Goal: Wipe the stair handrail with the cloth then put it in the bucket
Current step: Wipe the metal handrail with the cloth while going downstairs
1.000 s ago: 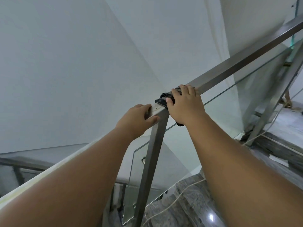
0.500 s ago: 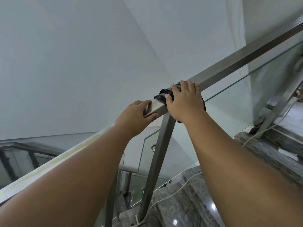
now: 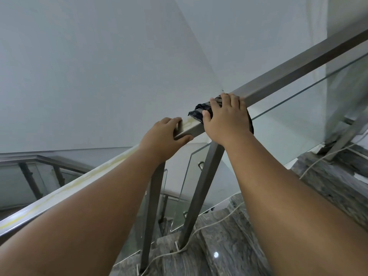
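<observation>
A square steel handrail point(image 3: 288, 65) runs from lower left up to the upper right. My right hand point(image 3: 226, 118) presses a dark cloth point(image 3: 199, 112) onto the rail, fingers wrapped over the top; the cloth sticks out past my thumb and hangs a little below the rail on the right. My left hand point(image 3: 164, 136) grips the bare rail just below it, thumb underneath. Yellowish streaks mark the rail's top between and below my hands. No bucket is in view.
Two steel posts point(image 3: 201, 186) drop from the rail to grey marble steps point(image 3: 229, 246). Glass panels point(image 3: 298, 126) fill the balustrade. A thin white cord point(image 3: 219, 221) trails across the steps. A white wall rises behind; a lower railing point(image 3: 39, 158) shows at left.
My right hand with the cloth has slid slightly up the rail, widening the gap to my left hand. The view has shifted, so a second post and more steps show.
</observation>
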